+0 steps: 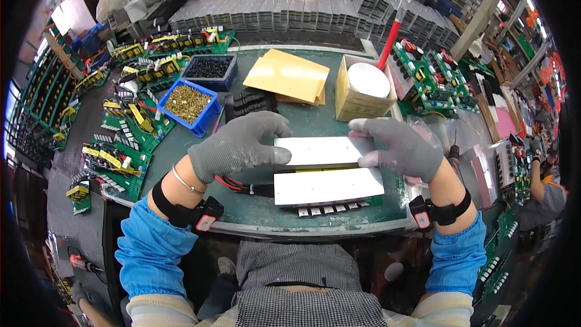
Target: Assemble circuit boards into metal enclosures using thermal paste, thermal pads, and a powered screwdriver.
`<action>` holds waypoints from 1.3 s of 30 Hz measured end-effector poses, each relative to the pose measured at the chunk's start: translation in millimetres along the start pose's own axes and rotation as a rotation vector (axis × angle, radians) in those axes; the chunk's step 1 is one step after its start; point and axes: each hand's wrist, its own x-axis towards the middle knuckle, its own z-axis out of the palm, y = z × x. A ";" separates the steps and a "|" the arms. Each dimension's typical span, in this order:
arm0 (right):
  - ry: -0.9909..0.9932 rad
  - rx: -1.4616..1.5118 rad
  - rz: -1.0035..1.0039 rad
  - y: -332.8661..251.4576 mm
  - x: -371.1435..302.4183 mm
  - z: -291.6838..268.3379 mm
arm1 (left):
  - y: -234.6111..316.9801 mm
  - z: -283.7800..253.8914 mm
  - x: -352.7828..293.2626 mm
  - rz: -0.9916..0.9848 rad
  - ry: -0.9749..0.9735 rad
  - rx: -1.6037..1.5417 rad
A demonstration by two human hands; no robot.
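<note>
My gloved left hand point(241, 144) grips the left end of a flat, pale metal plate point(324, 151), thumb at its near side and fingers behind it. At the plate's other end, my gloved right hand point(402, 146) pinches it between thumb and fingers. Parallel to it and nearer me lies a second pale metal plate point(328, 186). A green circuit board point(363, 206) shows partly from under that plate, with a row of silvery pieces along its near edge. Red and black wires point(239, 186) run out to the left of the plates.
Beyond my left hand stand a blue bin point(192, 127) of brass-coloured parts and a grey bin point(230, 80) of black parts. Yellow sheets point(287, 79) lie behind; a box point(351, 106) holds a white tub point(368, 80). Circuit boards point(130, 127) crowd the left. A screwdriver point(454, 151) lies right.
</note>
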 end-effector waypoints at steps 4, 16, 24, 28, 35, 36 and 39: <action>0.069 -0.127 -0.022 -0.2 -7.2 -1.2 | -7.5 -28.2 8.9 -0.001 0.086 -0.289; 0.062 -0.149 -0.074 3.1 -8.1 0.5 | -33.5 -59.7 121.3 -0.092 -0.062 0.760; 0.068 -0.153 -0.101 3.0 -6.8 2.0 | -29.2 -61.1 153.6 -0.074 -0.211 0.812; 0.082 -0.147 -0.111 5.0 -8.9 3.6 | -14.8 -64.8 154.7 -0.079 -0.185 0.936; 0.078 -0.165 -0.103 2.6 -15.3 -0.5 | -19.6 -93.5 146.8 0.051 0.047 0.775; 0.096 -0.171 -0.102 0.1 -18.1 -1.1 | -17.5 -92.9 139.7 0.027 0.078 0.732; 0.119 -0.156 -0.106 -7.4 -22.2 -2.0 | -22.1 -91.5 128.9 -0.082 0.096 0.622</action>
